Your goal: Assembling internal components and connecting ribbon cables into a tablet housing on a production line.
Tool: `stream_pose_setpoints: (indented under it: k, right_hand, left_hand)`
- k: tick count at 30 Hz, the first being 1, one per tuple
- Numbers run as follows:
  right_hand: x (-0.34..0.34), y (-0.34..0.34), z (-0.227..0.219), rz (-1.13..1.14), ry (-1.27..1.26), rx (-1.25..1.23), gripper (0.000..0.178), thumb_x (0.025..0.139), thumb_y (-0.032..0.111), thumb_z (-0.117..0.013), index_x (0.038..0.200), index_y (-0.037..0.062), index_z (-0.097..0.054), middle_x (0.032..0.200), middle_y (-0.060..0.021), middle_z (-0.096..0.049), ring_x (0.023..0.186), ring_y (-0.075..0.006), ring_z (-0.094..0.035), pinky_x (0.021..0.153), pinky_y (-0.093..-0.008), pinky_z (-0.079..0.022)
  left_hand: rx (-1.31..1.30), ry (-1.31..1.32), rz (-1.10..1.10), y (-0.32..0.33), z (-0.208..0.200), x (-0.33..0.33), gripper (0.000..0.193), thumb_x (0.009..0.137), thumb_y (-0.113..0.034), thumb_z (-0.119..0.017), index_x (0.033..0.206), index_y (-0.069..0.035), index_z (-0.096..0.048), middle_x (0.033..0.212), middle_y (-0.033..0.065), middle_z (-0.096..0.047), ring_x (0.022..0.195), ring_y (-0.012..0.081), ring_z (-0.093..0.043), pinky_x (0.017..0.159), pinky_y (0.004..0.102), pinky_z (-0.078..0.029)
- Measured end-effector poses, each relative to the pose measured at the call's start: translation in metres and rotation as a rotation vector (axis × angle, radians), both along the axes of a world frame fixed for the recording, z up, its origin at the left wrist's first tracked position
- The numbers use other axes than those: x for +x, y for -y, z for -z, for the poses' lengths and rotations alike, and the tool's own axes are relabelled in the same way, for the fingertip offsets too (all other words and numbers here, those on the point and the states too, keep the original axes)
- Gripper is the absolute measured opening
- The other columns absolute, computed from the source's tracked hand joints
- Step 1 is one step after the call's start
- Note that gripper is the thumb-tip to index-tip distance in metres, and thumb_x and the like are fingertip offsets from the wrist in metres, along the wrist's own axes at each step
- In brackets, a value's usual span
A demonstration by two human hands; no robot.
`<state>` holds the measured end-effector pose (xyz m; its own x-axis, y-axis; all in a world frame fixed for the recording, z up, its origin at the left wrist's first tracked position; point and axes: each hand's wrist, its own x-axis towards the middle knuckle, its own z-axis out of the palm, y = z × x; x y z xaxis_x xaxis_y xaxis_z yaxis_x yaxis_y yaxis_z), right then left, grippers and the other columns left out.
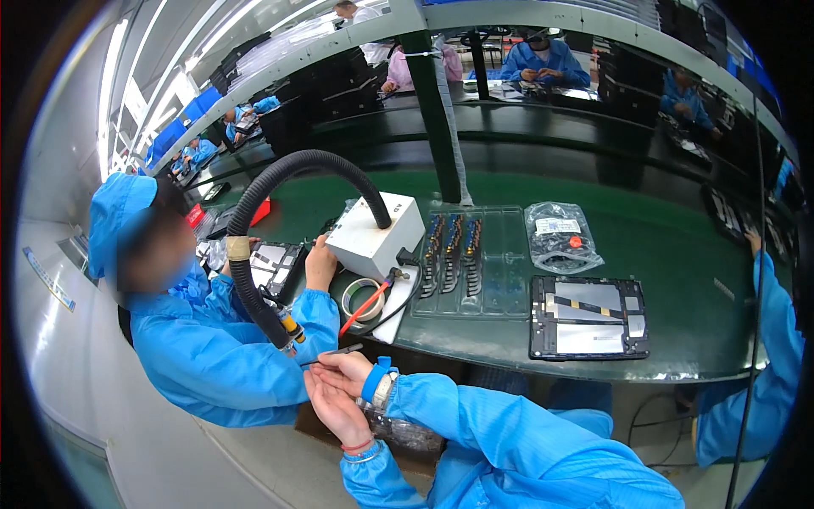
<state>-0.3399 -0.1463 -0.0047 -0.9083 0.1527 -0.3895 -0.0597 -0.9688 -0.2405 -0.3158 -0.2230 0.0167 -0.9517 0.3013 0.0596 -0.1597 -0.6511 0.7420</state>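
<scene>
Just below the table edge, my right hand (pixel 346 371) pinches a slim dark tool (pixel 343 350), perhaps tweezers; its exact kind is too small to tell. Below it my left hand (pixel 335 413) is palm up, fingers stretched and slightly cupped, touching or nearly touching the right. Nothing large shows in the left palm. Close above the tool hangs the nozzle (pixel 291 329) of a black ribbed hose (pixel 242 204), which rises from a white box (pixel 381 233). A blue strap (pixel 376 378) and a watch circle my right wrist.
An opened tablet (pixel 588 318) lies near the table edge. Beyond it are a clear bag of parts (pixel 561 237) and a clear tray (pixel 509 284) with rows of small flex parts. A tape roll (pixel 362 299) sits beside the box. A co-worker (pixel 203 331) sits close left; another arm reaches in right.
</scene>
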Motion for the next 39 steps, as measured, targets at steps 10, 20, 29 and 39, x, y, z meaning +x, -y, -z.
stream_pose_setpoints:
  k: [10,20,29,39]
  right_hand:
    - [0.008,0.007,-0.002,-0.038,0.011,0.007,0.015,0.081,0.01,-0.061,0.092,-0.0006,-0.057,0.088,-0.0107,-0.059,0.084,-0.0194,-0.06,0.079,-0.0286,-0.051]
    - [0.222,-0.063,-0.086,0.342,-0.235,0.39,0.02,0.085,0.01,-0.058,0.102,-0.0001,-0.055,0.098,-0.0098,-0.059,0.092,-0.0184,-0.059,0.08,-0.0287,-0.05]
    - [0.399,-0.207,-0.099,0.908,0.299,1.319,0.019,0.084,0.008,-0.057,0.101,0.0004,-0.053,0.096,-0.01,-0.058,0.089,-0.0166,-0.057,0.084,-0.0295,-0.045]
    - [0.429,-0.246,-0.03,0.6,0.642,1.442,0.015,0.08,0.007,-0.061,0.093,0.0014,-0.057,0.082,-0.0039,-0.059,0.076,-0.0084,-0.056,0.068,-0.0231,-0.045]
  left_hand:
    - [-0.047,0.012,-0.102,-0.004,-0.003,0.011,0.05,0.092,-0.019,-0.03,0.134,0.008,-0.022,0.135,0.0194,-0.03,0.126,0.026,-0.031,0.107,0.0352,-0.025]
    - [0.005,-0.355,0.387,-0.075,-0.035,0.113,0.037,0.086,-0.011,-0.037,0.118,0.005,-0.043,0.118,0.0178,-0.048,0.11,0.025,-0.048,0.098,0.0374,-0.035]
    - [-0.272,-1.531,0.767,-0.236,-0.066,0.176,0.022,0.078,-0.008,-0.056,0.099,-0.001,-0.057,0.096,0.0142,-0.059,0.09,0.0314,-0.057,0.077,0.036,-0.046]
    - [-0.544,-1.931,0.842,-0.299,-0.022,0.204,0.017,0.071,-0.012,-0.064,0.087,-0.005,-0.063,0.085,0.0094,-0.06,0.081,0.0295,-0.058,0.07,0.0385,-0.046]
